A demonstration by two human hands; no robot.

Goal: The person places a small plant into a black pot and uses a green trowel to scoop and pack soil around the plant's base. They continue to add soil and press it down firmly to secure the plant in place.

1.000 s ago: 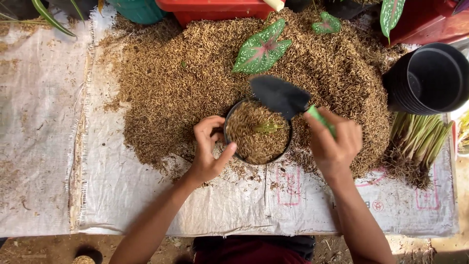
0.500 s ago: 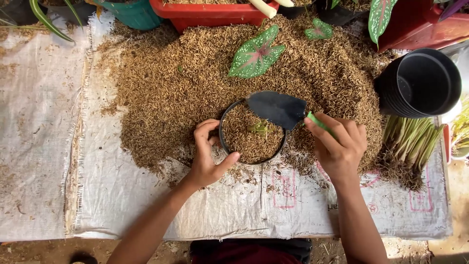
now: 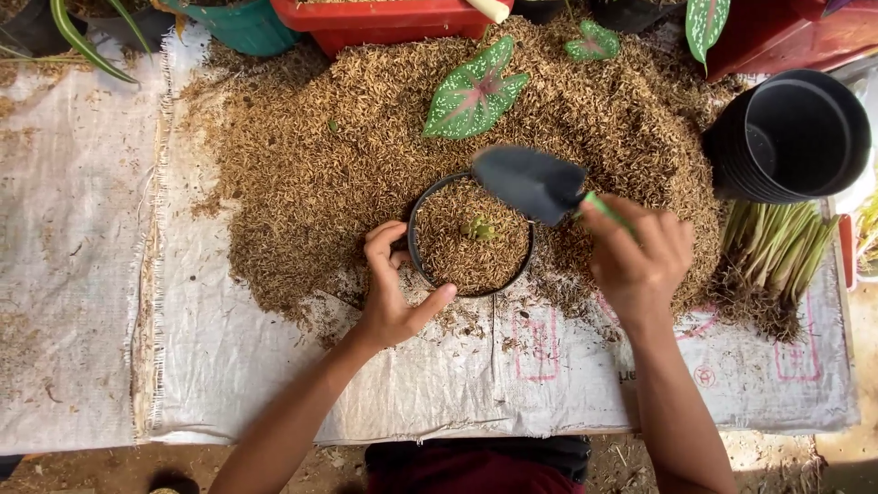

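A round black pot [image 3: 422, 265] filled with brown husk mix stands at the near edge of a big husk pile [image 3: 311, 155]. A small green sprout [image 3: 477, 227] pokes from the pot's middle. My left hand [image 3: 393, 288] cups the pot's left rim, thumb along the near side. My right hand [image 3: 636, 261] grips the green handle of a dark trowel [image 3: 530, 181], whose blade hovers over the pot's far right rim.
A stack of black pots [image 3: 791, 137] lies at the right, with a bundle of green stalks with roots [image 3: 773, 261] below it. A green and pink leaf [image 3: 476, 91] rests on the pile. Red [image 3: 384, 23] and teal [image 3: 242, 27] planters line the far edge. White woven sacking [image 3: 82, 274] covers the ground.
The trowel blade has shifted slightly over the pot's right rim, and the sprout in the pot shows more plainly. My left hand stays on the rim.
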